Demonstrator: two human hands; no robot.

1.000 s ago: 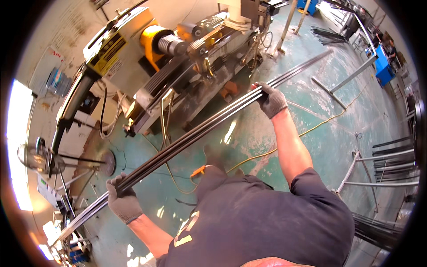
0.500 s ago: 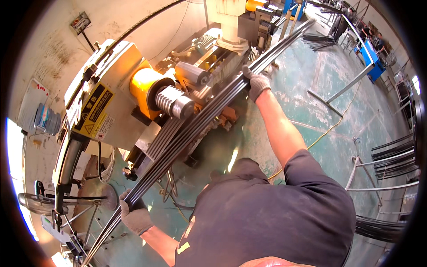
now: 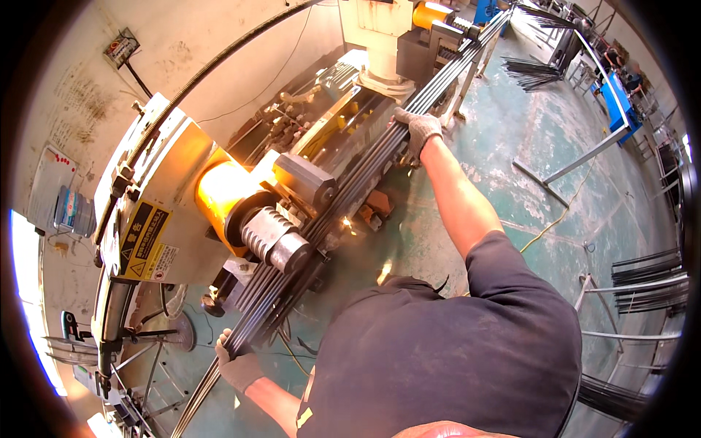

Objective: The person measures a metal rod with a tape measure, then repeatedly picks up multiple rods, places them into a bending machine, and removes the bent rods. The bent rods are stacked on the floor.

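Note:
A bundle of long, thin dark metal rods runs slantwise from lower left to upper right along the machine. My left hand, in a grey work glove, is closed around the bundle near its lower part. Farther up, my right hand, gloved the same way, grips it with the thumb along the top. Between my hands, the rods pass beside the machine's grooved metal spindle, which sticks out of a yellow housing. The bundle's far stretch lies beside a second yellow-collared spindle.
A pale machine body with a warning label stands at left, under a black hose. Metal frames stand at right. Racks hold more dark rods. A yellow cable crosses the green floor. A fan is lower left.
The bundle has come in closer to the machine, its far stretch now against the far spindle. My left hand has shifted right and slightly down; both hands keep their hold.

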